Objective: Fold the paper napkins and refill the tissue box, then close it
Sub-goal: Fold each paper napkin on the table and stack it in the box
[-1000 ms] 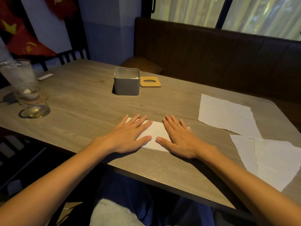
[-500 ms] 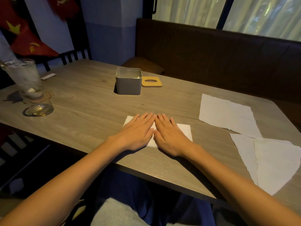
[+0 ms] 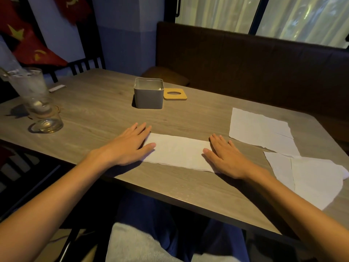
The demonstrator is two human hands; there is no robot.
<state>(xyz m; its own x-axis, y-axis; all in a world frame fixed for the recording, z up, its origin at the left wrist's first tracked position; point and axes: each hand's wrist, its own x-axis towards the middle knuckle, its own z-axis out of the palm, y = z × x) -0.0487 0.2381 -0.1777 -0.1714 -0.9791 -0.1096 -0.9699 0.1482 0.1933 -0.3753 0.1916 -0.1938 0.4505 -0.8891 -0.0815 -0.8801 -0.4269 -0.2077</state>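
Observation:
A white napkin point(image 3: 179, 151), folded into a long strip, lies flat near the table's front edge. My left hand point(image 3: 130, 146) presses its left end with straight fingers. My right hand point(image 3: 225, 156) lies flat on its right end. Behind them the grey tissue box point(image 3: 148, 96) stands with its top off, some white tissue showing inside. Its yellow lid point(image 3: 175, 94), with an oval hole, lies flat just right of the box. Unfolded napkins rest at the right: one sheet point(image 3: 259, 129) farther back, another point(image 3: 311, 178) nearer me by the table's right edge.
A tall glass of ice water point(image 3: 30, 89) and a short glass point(image 3: 48, 122) stand at the table's left point(image 3: 98, 110). A small white packet point(image 3: 56, 88) lies behind them. A dark bench runs along the far side, a chair back at the far left.
My hands, side by side at the napkin's middle half a second ago, have slid apart to its two ends, smoothing it flat.

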